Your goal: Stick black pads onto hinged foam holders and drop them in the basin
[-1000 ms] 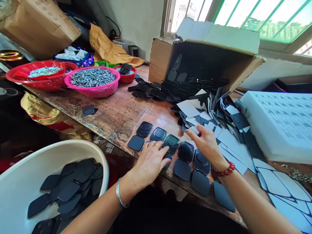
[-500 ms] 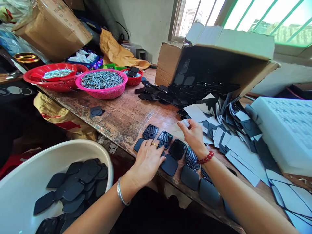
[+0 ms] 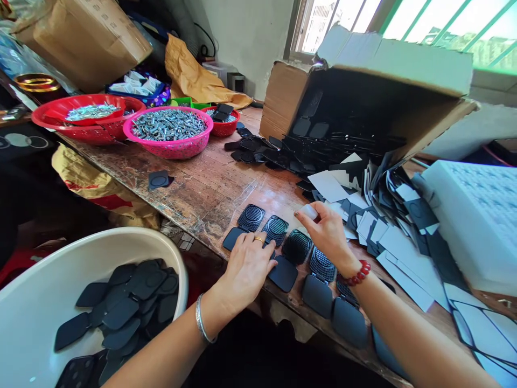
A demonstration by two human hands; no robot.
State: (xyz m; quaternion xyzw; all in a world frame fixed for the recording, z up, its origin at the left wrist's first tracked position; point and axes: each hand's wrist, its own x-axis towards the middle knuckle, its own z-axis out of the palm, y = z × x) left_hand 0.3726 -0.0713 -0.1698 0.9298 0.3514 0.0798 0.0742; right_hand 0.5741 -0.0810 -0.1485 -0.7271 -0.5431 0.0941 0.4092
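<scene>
Along the table's front edge runs a row of black hinged square cases, folded out, with ribbed, ring-marked inner halves such as this case half [image 3: 251, 217] and smooth lids such as this lid [image 3: 283, 274]. My left hand [image 3: 248, 267] rests with fingers spread on the second case, covering most of its lid. Its fingertips touch the lower rim of the ribbed half [image 3: 275, 230]. Above the third case half [image 3: 297, 246], my right hand [image 3: 329, 231] pinches a small whitish block [image 3: 309, 211] between thumb and fingers. My right forearm hides part of the row's right end.
A cream tub [image 3: 180, 269] of black square pieces stands at lower left. Pink [image 3: 169, 148] and red baskets [image 3: 40, 121] of metal parts sit at the back left. A tipped cardboard box [image 3: 283, 102] spills black pieces and cards [image 3: 404, 242]. White foam [image 3: 476, 226] is at right.
My right hand has come slightly down and to the right with the whitish block still pinched. My left hand stays on the second case. The camera view has shifted a little.
</scene>
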